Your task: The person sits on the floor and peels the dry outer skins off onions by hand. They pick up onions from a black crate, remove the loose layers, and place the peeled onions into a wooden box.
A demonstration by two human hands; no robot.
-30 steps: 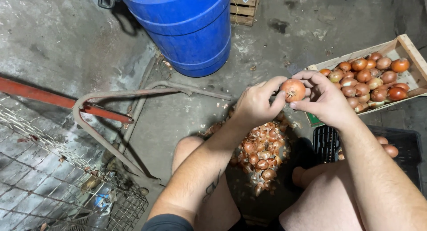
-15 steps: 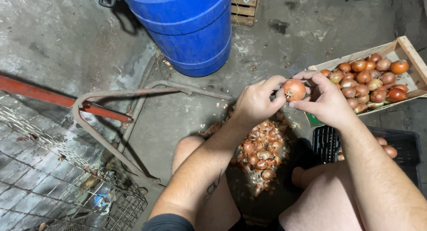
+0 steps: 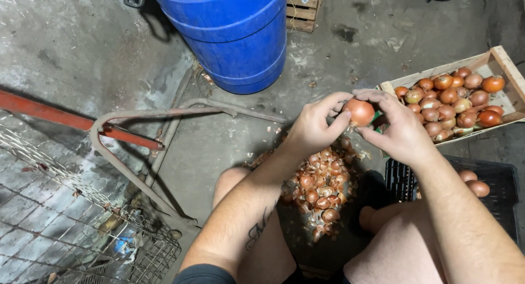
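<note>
— Start from the left. What's the left hand [image 3: 314, 128] up to?

— It's curled round the near side of an onion [image 3: 360, 112], thumb and forefinger pinching its skin. The onion sits at the fingertips, to the right of the palm, held up above the floor between the knees.

— And the right hand [image 3: 399, 132]?

— It closes on the same onion from the other side, fingers arched over the top, thumb underneath. So the onion lies between the two hands, touching both, about equally near each.

— Which way does it point?

— It looks nearly round; I can't tell its axis.

— What's below?

— A heap of onion skins [image 3: 320, 188]. Further right, a wooden crate [image 3: 506, 65] of onions, near the right hand.
</note>
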